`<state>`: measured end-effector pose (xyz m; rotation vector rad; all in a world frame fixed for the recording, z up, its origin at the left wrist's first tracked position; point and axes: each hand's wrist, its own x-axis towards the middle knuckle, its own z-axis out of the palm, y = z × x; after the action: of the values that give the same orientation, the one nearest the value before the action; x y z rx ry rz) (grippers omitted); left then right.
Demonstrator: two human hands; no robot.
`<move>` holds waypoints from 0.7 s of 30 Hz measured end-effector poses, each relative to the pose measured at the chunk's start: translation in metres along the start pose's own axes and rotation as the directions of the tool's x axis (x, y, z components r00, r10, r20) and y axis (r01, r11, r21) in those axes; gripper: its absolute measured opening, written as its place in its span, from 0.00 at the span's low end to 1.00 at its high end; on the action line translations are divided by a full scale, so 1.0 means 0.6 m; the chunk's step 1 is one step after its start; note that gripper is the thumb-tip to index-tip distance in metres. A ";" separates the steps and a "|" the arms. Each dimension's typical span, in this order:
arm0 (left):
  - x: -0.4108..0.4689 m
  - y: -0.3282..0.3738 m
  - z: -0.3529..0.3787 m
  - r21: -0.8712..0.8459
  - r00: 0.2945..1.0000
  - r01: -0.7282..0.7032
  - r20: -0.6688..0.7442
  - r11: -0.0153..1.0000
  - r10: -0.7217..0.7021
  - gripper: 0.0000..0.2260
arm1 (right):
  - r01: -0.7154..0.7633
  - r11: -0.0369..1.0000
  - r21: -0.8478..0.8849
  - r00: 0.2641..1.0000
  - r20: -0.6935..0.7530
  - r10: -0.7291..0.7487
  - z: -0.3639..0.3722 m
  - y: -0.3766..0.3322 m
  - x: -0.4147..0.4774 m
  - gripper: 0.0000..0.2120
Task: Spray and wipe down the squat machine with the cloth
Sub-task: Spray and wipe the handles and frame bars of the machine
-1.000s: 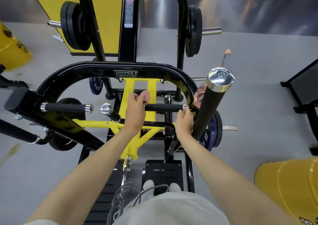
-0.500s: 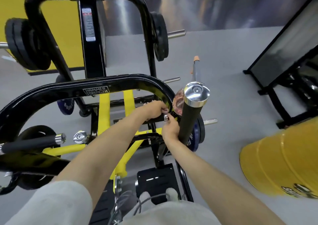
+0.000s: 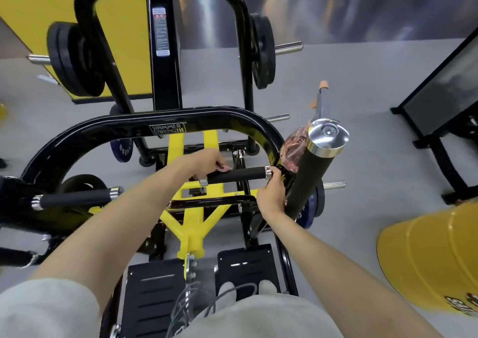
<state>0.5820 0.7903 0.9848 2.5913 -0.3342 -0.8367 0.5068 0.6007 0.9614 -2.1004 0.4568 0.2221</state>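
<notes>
The squat machine (image 3: pixel 165 128) is being attended to from a standing position on its footplates (image 3: pixel 245 265), and both hands are being held out to the horizontal grip (image 3: pixel 236 177) on the right side of the frame. The left hand (image 3: pixel 204 163) is being curled over the left end of that grip with the fingers bent down onto the foam, seemingly so that the foam can be rubbed along its length. Something small and dark is being pinched under the fingertips, but it cannot be told whether this is the cloth. The right hand (image 3: pixel 271 198) is being closed round the right end at the chrome collar, probably to steady the bar. A pink spray bottle (image 3: pixel 293 146) is being propped just beyond the right hand, between the curved frame and the upright padded handle (image 3: pixel 314 177), likely so that it is within reach. The machine is being touched by both hands, directly ahead and below.
</notes>
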 end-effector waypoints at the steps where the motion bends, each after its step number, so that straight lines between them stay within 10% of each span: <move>1: -0.001 -0.009 -0.001 0.015 1.000 0.020 0.018 1.000 -0.021 0.11 | -0.005 1.000 -0.003 1.000 0.002 0.005 0.001 -0.002 -0.001 0.31; 12: 0.028 0.022 -0.010 0.157 0.961 0.253 0.075 0.955 -0.267 0.13 | -0.076 0.996 0.050 0.997 0.033 0.075 0.000 -0.012 -0.001 0.28; 21: 0.119 0.142 0.025 -0.116 0.995 0.080 -0.042 0.990 -0.086 0.08 | -0.136 0.985 0.102 0.989 0.065 0.130 -0.018 -0.018 -0.012 0.25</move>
<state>0.6205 0.6856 0.9748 2.5282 -0.1613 -0.7982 0.5046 0.5983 0.9779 -1.9563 0.5628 0.3289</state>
